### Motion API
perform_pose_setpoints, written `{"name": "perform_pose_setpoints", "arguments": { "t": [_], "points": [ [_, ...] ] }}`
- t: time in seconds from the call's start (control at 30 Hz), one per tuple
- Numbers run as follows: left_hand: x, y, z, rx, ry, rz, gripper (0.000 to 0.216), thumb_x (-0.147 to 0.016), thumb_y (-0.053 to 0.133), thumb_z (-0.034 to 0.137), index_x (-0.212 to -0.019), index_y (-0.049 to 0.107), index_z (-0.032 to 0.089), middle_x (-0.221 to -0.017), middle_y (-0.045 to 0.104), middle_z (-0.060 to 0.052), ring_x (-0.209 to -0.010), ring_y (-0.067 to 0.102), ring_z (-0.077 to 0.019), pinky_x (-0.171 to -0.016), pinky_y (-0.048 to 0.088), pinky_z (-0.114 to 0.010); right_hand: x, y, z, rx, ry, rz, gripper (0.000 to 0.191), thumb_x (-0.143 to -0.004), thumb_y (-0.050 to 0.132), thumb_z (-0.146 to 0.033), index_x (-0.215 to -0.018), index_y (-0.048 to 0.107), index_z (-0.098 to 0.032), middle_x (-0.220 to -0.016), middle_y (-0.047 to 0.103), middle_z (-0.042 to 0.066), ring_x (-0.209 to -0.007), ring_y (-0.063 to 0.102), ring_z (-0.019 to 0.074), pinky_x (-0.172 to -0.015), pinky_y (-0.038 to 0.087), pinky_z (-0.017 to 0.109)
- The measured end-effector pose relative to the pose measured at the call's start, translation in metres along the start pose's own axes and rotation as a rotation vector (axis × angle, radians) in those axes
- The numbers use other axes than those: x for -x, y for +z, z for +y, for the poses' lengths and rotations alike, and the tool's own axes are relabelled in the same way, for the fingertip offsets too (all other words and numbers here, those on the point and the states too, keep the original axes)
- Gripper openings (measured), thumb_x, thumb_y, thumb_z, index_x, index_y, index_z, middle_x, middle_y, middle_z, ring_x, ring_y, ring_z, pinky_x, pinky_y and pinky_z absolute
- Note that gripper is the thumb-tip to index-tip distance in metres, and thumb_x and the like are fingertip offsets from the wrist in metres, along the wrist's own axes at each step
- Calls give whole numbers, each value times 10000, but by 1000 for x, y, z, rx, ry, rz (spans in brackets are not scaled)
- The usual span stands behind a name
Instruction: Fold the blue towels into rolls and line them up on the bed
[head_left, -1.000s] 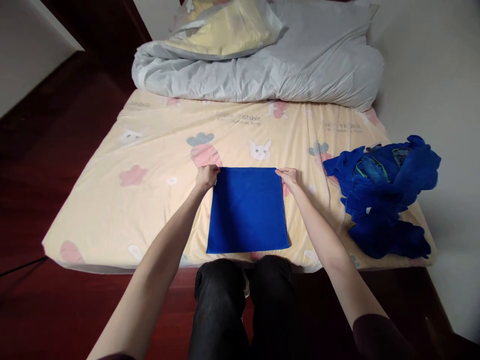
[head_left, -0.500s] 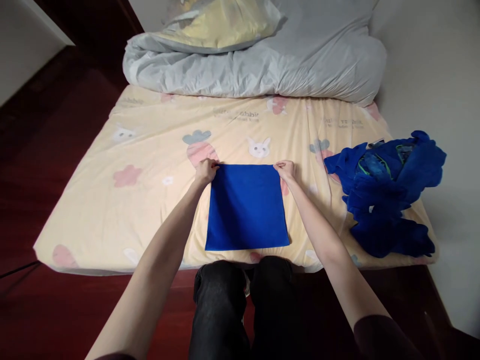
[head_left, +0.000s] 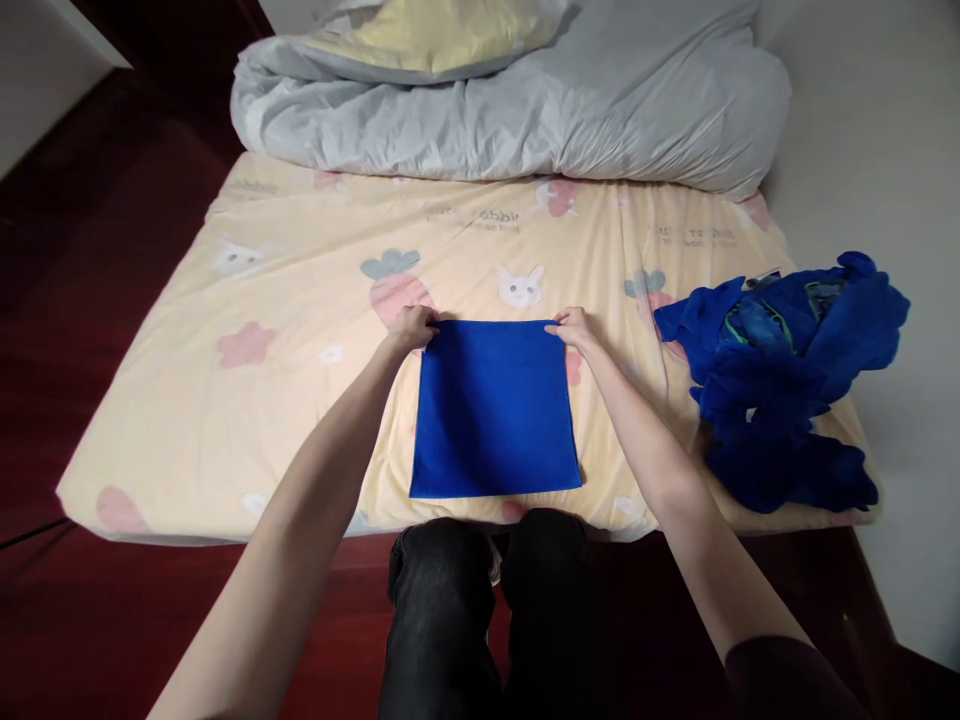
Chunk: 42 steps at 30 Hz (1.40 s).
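Blue cloth (head_left: 495, 408) pinched at far corners by both hands (head_left: 411, 327).

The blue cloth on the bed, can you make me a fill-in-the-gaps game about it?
1. The flat cloth between the hands is coloured ____.
2. The left hand and right hand pinch its two far ____.
3. The pile of blue cloths lies on the person's ____ side.
4. The animals printed on the sheet are ____.

Missing words: blue; corners; right; rabbits

Head view: forward-down, close over bed (head_left: 225, 400).
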<state>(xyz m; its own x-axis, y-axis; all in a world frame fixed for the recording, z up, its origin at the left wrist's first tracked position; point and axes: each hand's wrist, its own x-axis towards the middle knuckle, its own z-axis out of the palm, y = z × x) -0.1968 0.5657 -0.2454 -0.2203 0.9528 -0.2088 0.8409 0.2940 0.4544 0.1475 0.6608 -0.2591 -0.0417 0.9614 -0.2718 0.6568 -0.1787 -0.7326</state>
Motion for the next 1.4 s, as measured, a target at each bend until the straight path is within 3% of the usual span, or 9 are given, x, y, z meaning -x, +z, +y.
{"name": "perform_pose_setpoints", "arguments": {
  "t": [0.17,0.27,0.37,0.5,0.7,0.9,1.0,1.17,1.4],
  "points": [
    [45,20,32,-106,102,331,448,-1000,411,239,-1383,621,142,-1494,564,-205,-1448,455,-368,-1196,343,-562,59,24,-14,375,-525,95,486,-953,649,-208,-1427,602,-110,-1519,549,206,-1466,444,348,-1285,256,573],
    [74,44,38,-87,384,223,552,-1030,407,359,-1541,492,167,-1669,406,-144,-1591,273,-319,-1299,205,-536,97,44,-12,518,-811,-75,574,-1043,524,-330,-1592,458,-176,-1693,378,114,-1597,262,306,-1342,99,548],
    [83,57,25,-61,314,168,642,-1043,363,451,-1607,407,146,-1707,348,-134,-1629,188,-300,-1330,145,-511,100,43,3,530,-714,-87,614,-1083,419,-438,-1629,400,-158,-1730,309,104,-1624,216,281,-1345,113,520],
    [83,54,27,-51,109,278,720,-1036,357,440,-1656,287,79,-1739,249,-168,-1645,113,-313,-1341,51,-548,90,34,3,492,-400,143,633,-1095,345,-395,-1642,344,-77,-1731,268,175,-1639,152,331,-1320,49,629],
    [157,75,53,-49,383,97,709,-1041,351,417,-1687,246,144,-1764,172,-88,-1649,43,-280,-1356,30,-523,176,60,4,532,-744,-120,664,-1085,382,-394,-1688,252,-148,-1749,235,97,-1651,116,266,-1351,67,538],
    [234,86,20,-14,66,184,723,-1044,304,362,-1709,133,136,-1772,97,-76,-1648,5,-274,-1361,33,-523,205,33,47,512,-480,21,659,-1093,315,-381,-1679,251,-88,-1740,232,147,-1642,167,288,-1345,62,561],
    [250,86,40,-56,74,174,743,-1040,339,382,-1711,128,144,-1774,62,-72,-1640,-79,-285,-1354,-6,-553,221,41,34,534,-465,56,657,-1078,345,-334,-1675,256,-72,-1735,224,169,-1644,139,323,-1325,16,625],
    [266,100,79,-80,222,92,664,-1046,328,364,-1696,256,248,-1772,113,-25,-1648,-36,-272,-1347,-10,-552,274,73,19,547,-694,-155,641,-1055,389,-272,-1673,295,-129,-1746,219,106,-1648,135,256,-1351,87,522],
    [291,104,40,-98,59,54,662,-1054,335,466,-1684,294,266,-1772,141,-54,-1652,52,-255,-1343,40,-495,302,18,84,505,-584,-126,597,-1075,436,-370,-1654,362,-246,-1743,244,81,-1634,206,249,-1332,195,523]
  ]
}}
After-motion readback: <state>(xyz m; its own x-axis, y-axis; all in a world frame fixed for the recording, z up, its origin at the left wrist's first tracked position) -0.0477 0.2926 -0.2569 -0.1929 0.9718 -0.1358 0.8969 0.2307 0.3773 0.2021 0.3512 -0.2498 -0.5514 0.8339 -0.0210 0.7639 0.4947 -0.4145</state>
